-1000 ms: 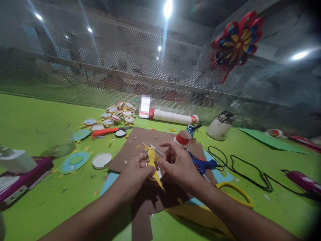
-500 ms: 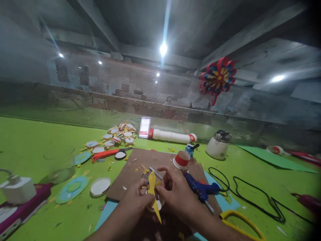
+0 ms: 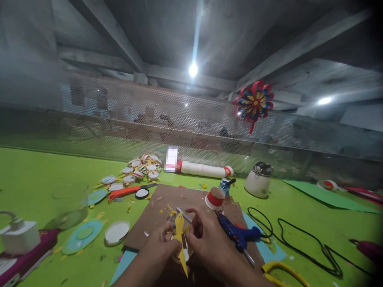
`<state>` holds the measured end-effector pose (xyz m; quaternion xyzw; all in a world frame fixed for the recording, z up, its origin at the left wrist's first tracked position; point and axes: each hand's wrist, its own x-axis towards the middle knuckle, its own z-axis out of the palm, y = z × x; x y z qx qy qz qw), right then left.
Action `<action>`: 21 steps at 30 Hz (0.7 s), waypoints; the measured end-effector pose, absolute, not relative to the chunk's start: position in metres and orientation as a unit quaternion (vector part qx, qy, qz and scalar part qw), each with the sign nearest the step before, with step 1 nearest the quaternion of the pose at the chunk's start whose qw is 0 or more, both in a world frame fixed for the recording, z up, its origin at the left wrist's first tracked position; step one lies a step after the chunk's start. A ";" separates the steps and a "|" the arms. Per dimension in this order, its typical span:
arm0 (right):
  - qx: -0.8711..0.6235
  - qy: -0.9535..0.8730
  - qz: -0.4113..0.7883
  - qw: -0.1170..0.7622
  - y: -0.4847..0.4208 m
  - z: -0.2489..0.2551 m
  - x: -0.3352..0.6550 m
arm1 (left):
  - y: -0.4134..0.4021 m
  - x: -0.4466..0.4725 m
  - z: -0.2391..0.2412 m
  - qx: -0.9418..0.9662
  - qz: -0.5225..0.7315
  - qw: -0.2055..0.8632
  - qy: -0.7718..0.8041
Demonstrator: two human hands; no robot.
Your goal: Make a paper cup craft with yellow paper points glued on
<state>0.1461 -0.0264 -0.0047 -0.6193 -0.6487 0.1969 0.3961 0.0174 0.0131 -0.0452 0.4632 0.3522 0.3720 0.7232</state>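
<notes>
My left hand [image 3: 163, 241] pinches a yellow paper cutout [image 3: 179, 227] with a rounded head, dark eye dots and a long pointed tail. Behind the cutout is a small round white piece [image 3: 186, 255], partly hidden by my fingers. My right hand [image 3: 203, 231] is closed on a pale pen-like stick [image 3: 183, 214], its thumb close to the round piece's right side. Both hands are over a brown board [image 3: 140, 227]. Just right of them lies a blue glue gun [image 3: 241, 233], near a red and white paper cup [image 3: 215, 198] turned upside down.
At the left lie blue paper rings [image 3: 70, 245], a white lid [image 3: 117, 233], an orange-handled cutter [image 3: 124, 193] and a purple power strip [image 3: 44, 247]. Farther back are a heap of small discs [image 3: 152, 168] and stacked white cups [image 3: 203, 169]. A black cord [image 3: 302, 235] and yellow scissors handle [image 3: 284, 273] are right.
The camera has tipped up slightly, so the table things appear lower. My hands keep nearly the same grip on the yellow cutout and the stick.
</notes>
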 end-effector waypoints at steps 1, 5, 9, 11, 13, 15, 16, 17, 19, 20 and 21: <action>-0.623 -0.647 0.197 0.394 -0.027 -0.004 0.146 | 0.013 0.017 -0.045 0.462 0.368 0.728 0.348; -0.618 -0.646 0.198 0.402 -0.027 -0.006 0.145 | 0.015 0.017 -0.045 0.454 0.374 0.733 0.342; -0.608 -0.650 0.204 0.408 -0.026 -0.008 0.145 | 0.014 0.016 -0.044 0.443 0.391 0.727 0.351; -0.616 -0.647 0.208 0.399 -0.026 -0.007 0.145 | 0.013 0.016 -0.044 0.443 0.386 0.727 0.355; -0.624 -0.641 0.210 0.394 -0.026 -0.004 0.144 | 0.013 0.016 -0.045 0.445 0.383 0.727 0.356; -0.631 -0.638 0.205 0.392 -0.028 -0.001 0.143 | 0.014 0.016 -0.047 0.454 0.381 0.723 0.355; -0.635 -0.636 0.201 0.391 -0.029 0.000 0.142 | 0.015 0.017 -0.048 0.459 0.379 0.722 0.353; -0.639 -0.635 0.196 0.389 -0.029 0.000 0.142 | 0.016 0.017 -0.050 0.463 0.375 0.722 0.352; -0.646 -0.632 0.186 0.385 -0.031 0.000 0.141 | 0.018 0.018 -0.052 0.466 0.366 0.725 0.350; -0.649 -0.631 0.182 0.385 -0.031 -0.001 0.141 | 0.019 0.018 -0.052 0.464 0.365 0.728 0.349; -0.649 -0.631 0.179 0.385 -0.031 -0.001 0.140 | 0.019 0.019 -0.053 0.459 0.366 0.731 0.347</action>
